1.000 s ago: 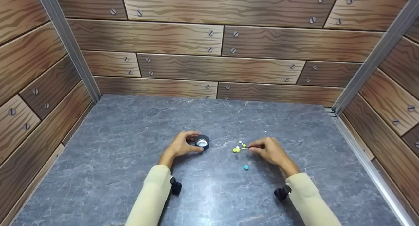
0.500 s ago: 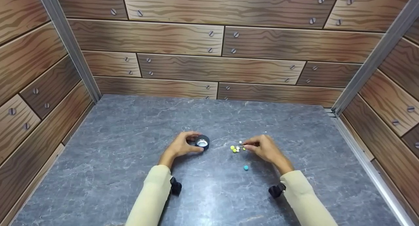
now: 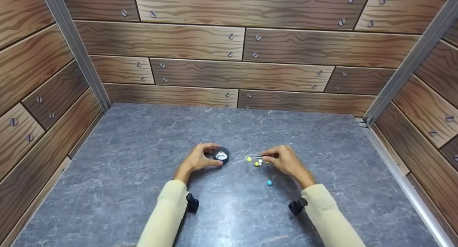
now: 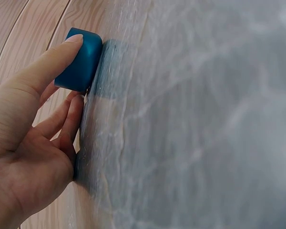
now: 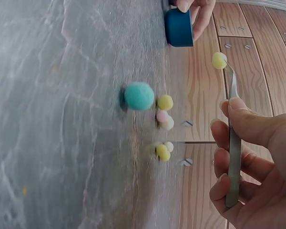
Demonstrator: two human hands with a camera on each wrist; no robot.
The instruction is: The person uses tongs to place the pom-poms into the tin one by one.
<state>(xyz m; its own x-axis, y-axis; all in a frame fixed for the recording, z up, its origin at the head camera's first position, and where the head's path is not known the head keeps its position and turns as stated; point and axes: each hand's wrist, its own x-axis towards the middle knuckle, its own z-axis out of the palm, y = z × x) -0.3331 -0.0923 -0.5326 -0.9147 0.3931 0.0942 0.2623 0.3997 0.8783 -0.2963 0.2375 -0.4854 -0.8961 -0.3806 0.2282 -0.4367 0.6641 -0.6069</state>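
My left hand [image 3: 198,157] holds a small round metallic-blue cup [image 4: 86,64] that stands on the tabletop, thumb on the near side and fingers behind. In the head view the cup's silvery inside faces up. Metal tweezers [image 5: 234,162] lie in the grip of my right hand [image 3: 286,163], pinched between thumb and fingers. A yellow pom-pom [image 5: 219,60] is caught at their bent tips, raised off the table in the right wrist view. Below the tweezers lie another yellow pom-pom [image 3: 256,164] and small white pom-poms [image 3: 260,162]. A larger turquoise pom-pom [image 3: 269,183] sits nearer me.
The grey marbled tabletop [image 3: 161,132] is bounded by wood-patterned walls [image 3: 200,73] at the back and sides. Metal posts [image 3: 80,50] stand at the back corners. A metal rail [image 3: 411,193] runs along the right edge.
My right hand has moved left and slightly away from me, toward the cup. The yellow pom-pom at the tweezer tips has left the cluster with it. My left hand stays in place.
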